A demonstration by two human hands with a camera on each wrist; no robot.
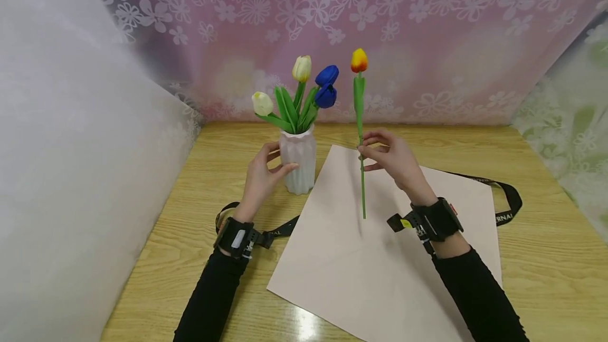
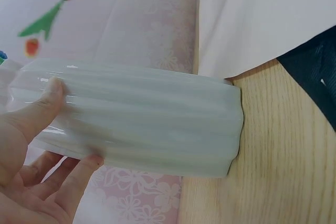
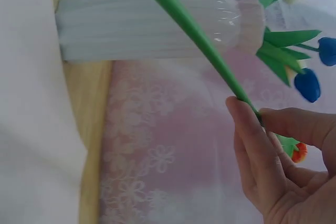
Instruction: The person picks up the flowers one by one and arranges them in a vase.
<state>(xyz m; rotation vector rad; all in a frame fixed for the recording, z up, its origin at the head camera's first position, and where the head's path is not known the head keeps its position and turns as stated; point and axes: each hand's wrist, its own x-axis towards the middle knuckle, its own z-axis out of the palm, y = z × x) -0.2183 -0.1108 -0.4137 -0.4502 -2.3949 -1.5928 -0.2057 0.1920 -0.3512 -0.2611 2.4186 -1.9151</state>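
Pinching the orange tulip [image 1: 359, 88] by its stem, upright just right of the white vase [image 1: 298, 161], the right hand [image 1: 394, 156] grips narrowly with fingertips. I'd judge the stem's lower end should clear the vase's crowded blooms before descending. The left hand [image 1: 261, 178] cups the vase, steadying it on the table [image 1: 546, 257].
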